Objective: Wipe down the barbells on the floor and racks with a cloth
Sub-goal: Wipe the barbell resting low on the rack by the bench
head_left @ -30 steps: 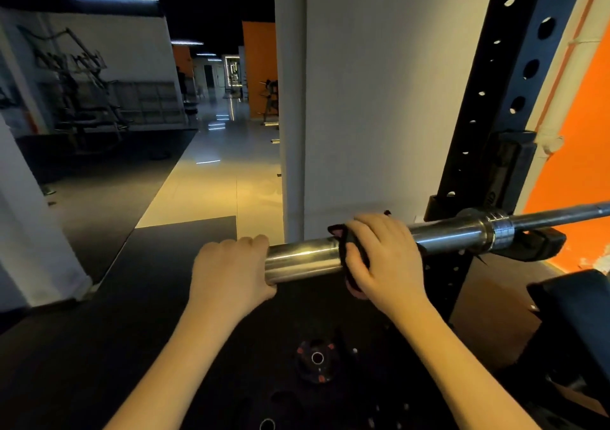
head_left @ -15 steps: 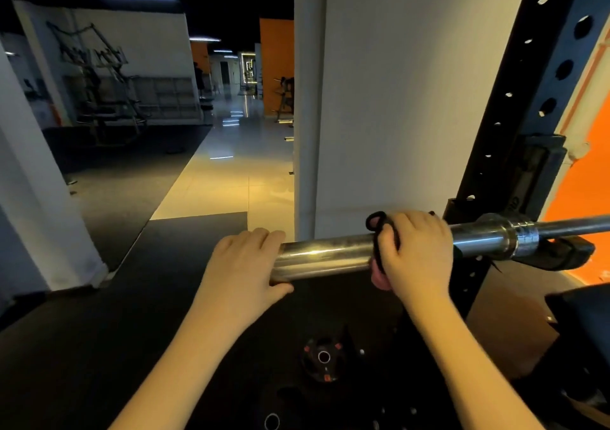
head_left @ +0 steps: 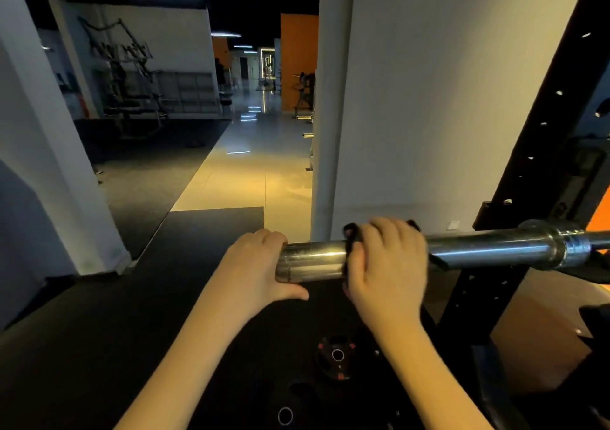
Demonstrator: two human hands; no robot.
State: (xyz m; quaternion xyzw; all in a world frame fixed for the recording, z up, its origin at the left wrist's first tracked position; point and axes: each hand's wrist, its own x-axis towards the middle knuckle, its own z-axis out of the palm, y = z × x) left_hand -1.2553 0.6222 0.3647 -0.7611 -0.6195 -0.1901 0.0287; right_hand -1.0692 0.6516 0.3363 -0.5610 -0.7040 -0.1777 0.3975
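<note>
With my left hand (head_left: 254, 267) gripping the barbell (head_left: 488, 248) end steady, my right hand (head_left: 386, 264) grip holds the cloth (head_left: 350, 235) round it; I'd squeeze evenly and slide slowly.

Single view, as I receive it: a wide-angle camera worn on the person's head, facing forward and tilted down. Nearest the lens, at lower centre, are the left hand (head_left: 254, 264) on the free end of the barbell (head_left: 488, 248) and the right hand (head_left: 386, 271) wrapped round the cloth (head_left: 350, 231) on its sleeve. The bar runs out to the right edge, past the black rack upright (head_left: 541, 152), which appears slanted in the wide frame. Directly below lies a weight plate (head_left: 336, 357) on the dark mat (head_left: 99, 330). Ahead, a white pillar (head_left: 429, 99) fills the upper right, and to its left a tiled corridor (head_left: 244, 178) recedes into the distance.
</note>
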